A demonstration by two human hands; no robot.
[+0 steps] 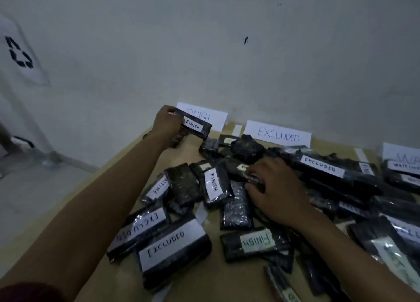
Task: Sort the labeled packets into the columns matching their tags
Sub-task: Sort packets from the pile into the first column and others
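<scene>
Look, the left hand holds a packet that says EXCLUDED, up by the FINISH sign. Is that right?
No. The head view shows the packet in the left hand says FINISH, not EXCLUDED. It is up by the FINISH sign.

Tan table [127, 163] w/ black packets [237, 211] (labeled), signs [279, 134].

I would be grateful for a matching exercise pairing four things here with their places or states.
Things: 1 left hand; 2 right hand; 3 EXCLUDED sign; 4 FINISH sign.
States: a right of the other sign; b gripping a FINISH packet; c partly behind that packet; d down on the pile.
Pairs: 1-b; 2-d; 3-a; 4-c.
</scene>
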